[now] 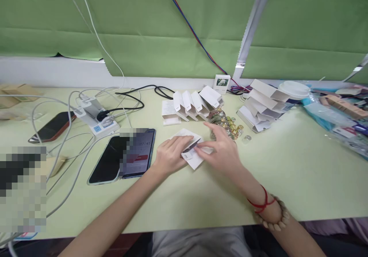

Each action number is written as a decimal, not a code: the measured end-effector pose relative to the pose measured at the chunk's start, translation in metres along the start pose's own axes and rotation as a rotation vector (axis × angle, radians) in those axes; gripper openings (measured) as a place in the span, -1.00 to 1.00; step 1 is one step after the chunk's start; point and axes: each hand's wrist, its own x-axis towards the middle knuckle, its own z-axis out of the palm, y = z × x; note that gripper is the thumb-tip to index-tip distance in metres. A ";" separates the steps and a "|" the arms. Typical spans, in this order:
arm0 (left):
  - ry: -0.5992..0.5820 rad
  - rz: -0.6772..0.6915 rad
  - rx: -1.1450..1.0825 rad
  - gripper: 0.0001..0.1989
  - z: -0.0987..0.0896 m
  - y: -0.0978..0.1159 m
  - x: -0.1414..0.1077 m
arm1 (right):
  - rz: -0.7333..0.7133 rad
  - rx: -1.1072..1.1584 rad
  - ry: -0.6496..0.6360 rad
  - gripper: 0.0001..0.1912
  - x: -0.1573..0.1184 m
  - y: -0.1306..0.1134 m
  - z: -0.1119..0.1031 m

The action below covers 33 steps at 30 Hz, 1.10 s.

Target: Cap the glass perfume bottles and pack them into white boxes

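Observation:
A small white carton (193, 159) with an unfolded end is in front of me on the table. My left hand (171, 153) is closed around its left side. At the carton's opening, the thumb and a finger of my right hand (221, 149) touch a white flap, while the index finger stretches out above it. The inside of the carton looks dark, and its contents cannot be made out. Just beyond my right hand lies a pile of small gold and clear pieces (225, 124). Several open white cartons (191, 105) stand in a row behind my hands.
More open cartons (260, 105) are stacked right of the pile, by a white-lidded cup (294, 90). Plastic packets (342, 115) crowd the far right. Two phones (105, 161) lie left of my hands, near a power strip (105, 128) with tangled cables. Another phone (53, 126) lies farther left.

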 end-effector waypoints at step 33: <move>-0.072 0.182 0.155 -0.67 -0.009 0.012 0.001 | 0.149 0.165 0.141 -0.86 -0.007 -0.005 0.025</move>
